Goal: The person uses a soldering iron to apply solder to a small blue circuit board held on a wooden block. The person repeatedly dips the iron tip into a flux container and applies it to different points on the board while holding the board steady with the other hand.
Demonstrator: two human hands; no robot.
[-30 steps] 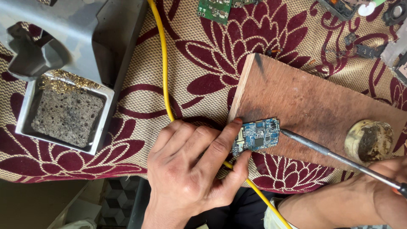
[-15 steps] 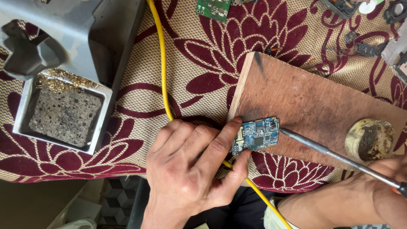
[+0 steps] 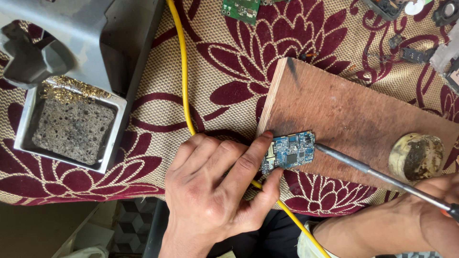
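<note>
A small blue circuit board (image 3: 289, 152) lies at the near edge of a brown wooden board (image 3: 354, 114). My left hand (image 3: 215, 191) pins the circuit board's left end between forefinger and thumb. My right hand (image 3: 425, 215), at the lower right, grips a soldering iron (image 3: 377, 173) whose metal tip touches the circuit board's right edge. The iron's handle is mostly out of frame.
A grey soldering stand (image 3: 86, 48) with a dirty sponge tray (image 3: 71, 131) and brass wool sits at the left. A yellow cable (image 3: 184, 81) runs down the flowered cloth under my left hand. A round flux tin (image 3: 416, 155) rests on the wood. Green board (image 3: 241, 8) and parts lie far.
</note>
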